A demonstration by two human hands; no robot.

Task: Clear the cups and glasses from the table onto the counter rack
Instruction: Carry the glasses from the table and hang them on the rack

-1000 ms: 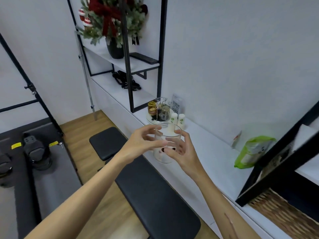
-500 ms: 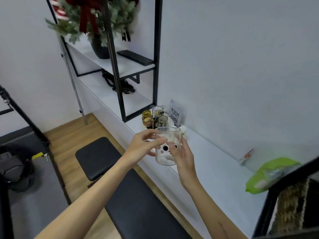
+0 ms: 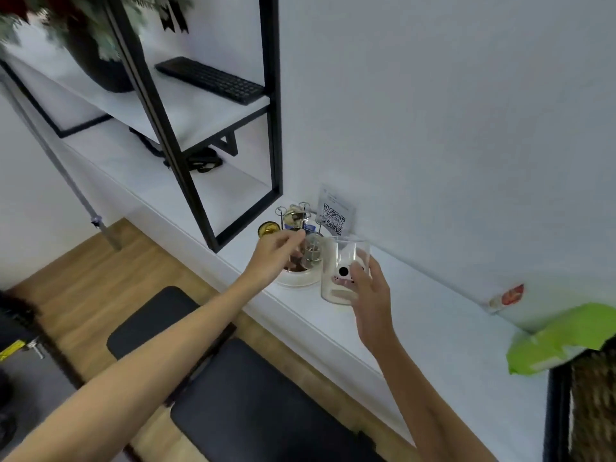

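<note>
white counter [image 3: 416, 328] under black shelving | our right hand [image 3: 371, 295] alone grips the clear glass [image 3: 345, 271] now — upright, just beside the rack [image 3: 298, 241] | left hand [image 3: 276, 258] let go, fingers loosely curled at the rack — placement close

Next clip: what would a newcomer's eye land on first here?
The clear glass with dark dots, held upright in the right hand above the white counter. Just left of it, the left hand reaches into the wire cup rack on its round white base, beside a QR-code sign against the wall.
</note>
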